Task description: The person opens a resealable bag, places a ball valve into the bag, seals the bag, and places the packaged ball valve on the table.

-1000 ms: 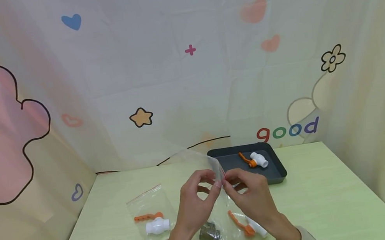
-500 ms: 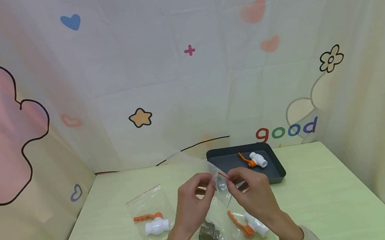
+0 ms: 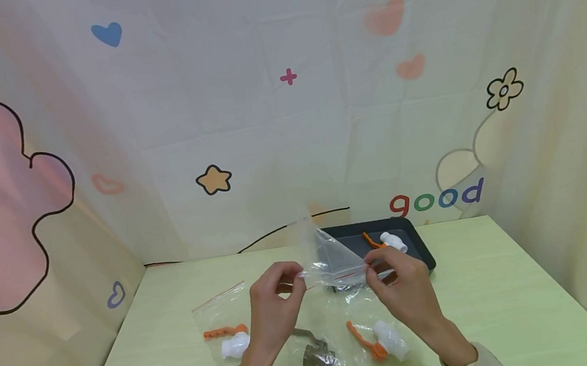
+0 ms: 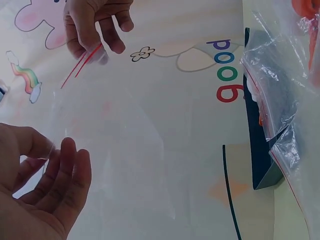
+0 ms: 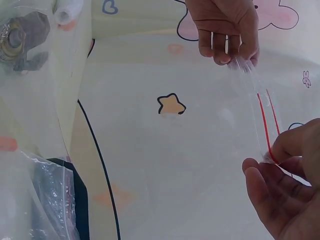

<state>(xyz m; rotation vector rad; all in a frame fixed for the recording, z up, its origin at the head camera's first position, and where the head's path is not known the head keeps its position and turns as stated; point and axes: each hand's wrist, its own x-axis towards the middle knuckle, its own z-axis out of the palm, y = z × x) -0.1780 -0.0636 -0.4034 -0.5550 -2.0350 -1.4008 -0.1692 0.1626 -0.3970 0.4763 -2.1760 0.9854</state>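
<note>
A clear zip-lock bag (image 3: 334,262) with red lines along its mouth is stretched between my two hands above the table. My left hand (image 3: 276,304) pinches one end of the mouth between thumb and fingertips. At the other end, my right hand (image 3: 408,287) pinches the edge by the red strip. In the right wrist view the two red lines on the bag (image 5: 265,122) stand apart between the hands. No item shows inside this bag. Below the hands lies a grey metal ball valve (image 3: 319,356) with a lever, in clear plastic.
A white valve with an orange handle (image 3: 393,241) lies in a dark tray (image 3: 425,252) at the back. Bagged white valves with orange handles lie at left (image 3: 234,345) and right (image 3: 390,340). A printed curtain (image 3: 242,105) hangs behind the table.
My hands have moved apart, left hand leftward and right hand rightward, drawing the bag's mouth wide between them. More of the grey valve below has come into sight.
</note>
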